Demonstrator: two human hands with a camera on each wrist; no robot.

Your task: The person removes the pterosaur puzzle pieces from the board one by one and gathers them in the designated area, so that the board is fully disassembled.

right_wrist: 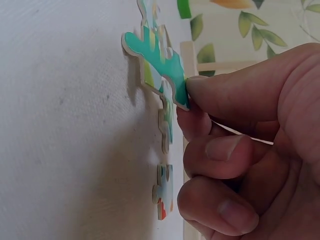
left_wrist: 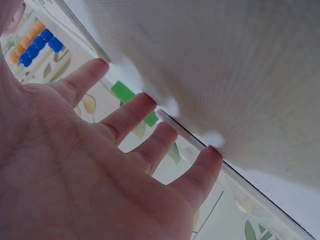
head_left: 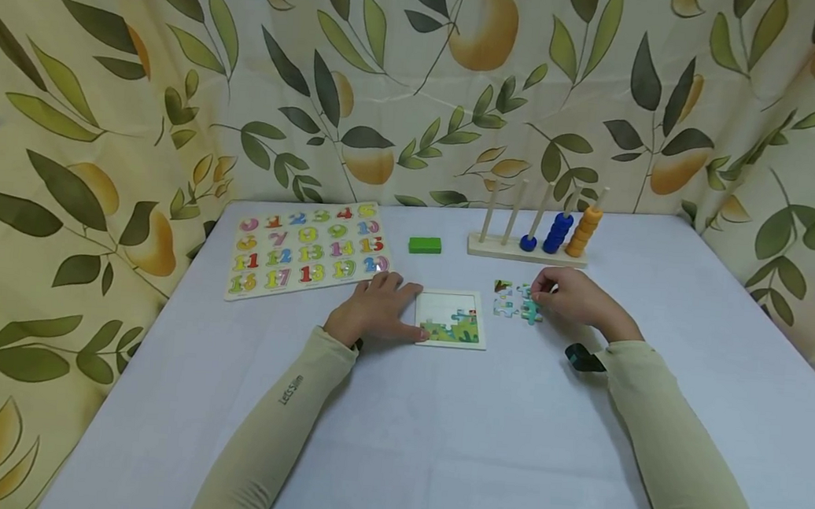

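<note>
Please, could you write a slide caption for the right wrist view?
Right hand pinching a teal jigsaw piece, other jigsaw pieces near it on white cloth.

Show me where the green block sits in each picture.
Head: green block, near the centre.
Left wrist: left of centre, partly hidden by the left hand.
Right wrist: top edge, right of centre, cut off.
Shared landmark: the leaf-print cloth, in all three.

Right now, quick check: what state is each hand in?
Left hand: open, touching the puzzle tray.
Right hand: closed, pinching a teal puzzle piece.
</note>
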